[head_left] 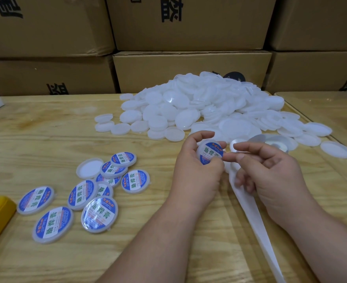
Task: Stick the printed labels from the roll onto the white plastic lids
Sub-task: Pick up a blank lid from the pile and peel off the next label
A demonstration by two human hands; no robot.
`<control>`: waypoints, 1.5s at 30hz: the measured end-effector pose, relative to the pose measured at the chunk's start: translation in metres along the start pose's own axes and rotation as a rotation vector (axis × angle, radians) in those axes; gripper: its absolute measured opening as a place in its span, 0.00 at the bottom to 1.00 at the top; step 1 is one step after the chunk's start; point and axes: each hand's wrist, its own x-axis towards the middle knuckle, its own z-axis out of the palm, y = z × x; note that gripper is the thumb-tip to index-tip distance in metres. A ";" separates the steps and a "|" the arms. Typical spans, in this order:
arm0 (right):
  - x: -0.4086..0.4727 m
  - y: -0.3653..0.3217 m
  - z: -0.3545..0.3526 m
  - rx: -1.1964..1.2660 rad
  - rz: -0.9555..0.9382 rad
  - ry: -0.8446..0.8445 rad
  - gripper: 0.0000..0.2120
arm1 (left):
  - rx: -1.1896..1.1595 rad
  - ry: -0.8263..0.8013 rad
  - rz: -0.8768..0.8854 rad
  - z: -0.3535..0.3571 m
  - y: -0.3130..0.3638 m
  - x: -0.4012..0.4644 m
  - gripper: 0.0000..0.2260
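Facing up toward the camera, tilted, a round white lid (209, 152) with a blue-rimmed label, its green characters running top to bottom. Left hand (197, 170) grips it by the rim, above the wooden table (127, 252). Right hand (270, 174), fingers curled, pinches the white backing strip (250, 211), forefinger touching the lid. Labelled lids (99, 214) lie left; a heap of plain lids (199, 107) behind.

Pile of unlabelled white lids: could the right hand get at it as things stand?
Probably yes: the pile of unlabelled white lids lies just beyond the right hand, nothing between, though its fingers hold the backing strip.
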 end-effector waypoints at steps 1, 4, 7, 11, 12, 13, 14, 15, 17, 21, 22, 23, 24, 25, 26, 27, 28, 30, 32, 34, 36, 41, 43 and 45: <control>0.000 0.000 0.000 -0.008 0.000 0.002 0.07 | -0.005 0.004 -0.003 0.000 0.000 0.000 0.20; 0.000 0.001 -0.001 -0.019 -0.005 0.019 0.07 | -0.021 0.000 -0.021 0.000 -0.001 -0.001 0.19; -0.001 0.000 -0.003 -0.011 -0.026 0.061 0.09 | -0.006 0.002 -0.031 -0.001 -0.001 0.000 0.15; 0.000 -0.002 -0.006 0.035 -0.035 0.115 0.08 | -0.058 0.060 -0.061 -0.002 0.002 0.001 0.09; 0.000 -0.002 -0.006 0.045 -0.034 0.119 0.08 | -0.083 0.073 -0.069 -0.002 0.004 0.001 0.06; 0.000 -0.002 -0.006 0.050 -0.035 0.120 0.08 | -0.108 0.077 -0.080 -0.001 0.006 0.000 0.05; 0.000 -0.001 -0.006 0.052 -0.038 0.121 0.08 | -0.127 0.075 -0.090 -0.001 0.008 -0.001 0.07; 0.000 -0.001 -0.006 0.054 -0.041 0.124 0.08 | -0.139 0.070 -0.099 -0.002 0.010 -0.001 0.10; 0.000 -0.001 -0.005 0.065 -0.045 0.128 0.07 | -0.148 0.061 -0.096 -0.003 0.011 -0.001 0.15; 0.001 -0.002 -0.004 0.088 -0.032 0.128 0.06 | -0.147 0.095 -0.079 -0.001 0.009 -0.001 0.21; 0.001 -0.002 -0.004 0.090 -0.031 0.128 0.07 | -0.153 0.109 -0.076 0.000 0.008 0.000 0.21; 0.001 -0.002 -0.005 0.090 -0.031 0.128 0.07 | -0.161 0.113 -0.070 0.001 0.008 0.000 0.19; 0.001 -0.002 -0.005 0.089 -0.030 0.129 0.07 | -0.158 0.109 -0.062 0.002 0.008 0.000 0.17; 0.001 -0.002 -0.005 0.087 -0.030 0.130 0.07 | -0.145 0.102 -0.056 0.002 0.007 0.001 0.14; 0.001 -0.002 -0.005 0.085 -0.030 0.130 0.08 | -0.130 0.096 -0.054 0.001 0.006 0.001 0.12; 0.000 -0.002 -0.005 0.084 -0.030 0.128 0.08 | -0.120 0.095 -0.058 -0.001 0.005 0.001 0.10; 0.000 -0.003 -0.005 0.083 -0.030 0.125 0.08 | -0.117 0.095 -0.072 -0.003 0.004 0.001 0.08; 0.000 -0.003 -0.005 0.084 -0.036 0.123 0.08 | -0.122 0.083 -0.106 -0.006 0.003 0.002 0.07; 0.001 -0.002 -0.006 0.079 -0.051 0.122 0.08 | -0.131 0.062 -0.115 -0.007 0.005 0.002 0.08; 0.001 -0.001 -0.007 0.070 -0.063 0.118 0.11 | -0.130 0.049 -0.113 -0.007 0.006 0.002 0.11; 0.001 0.000 -0.008 0.068 -0.069 0.116 0.14 | -0.146 0.052 -0.111 -0.005 0.008 0.001 0.08; 0.002 0.002 -0.009 0.062 -0.076 0.103 0.11 | -0.306 0.075 -0.156 -0.004 0.011 0.005 0.20; 0.003 0.003 -0.010 0.061 -0.074 0.105 0.10 | -0.406 0.098 -0.142 -0.004 0.012 0.002 0.24; 0.004 0.004 -0.010 0.068 -0.069 0.110 0.08 | -0.470 0.143 -0.125 -0.002 0.012 0.001 0.32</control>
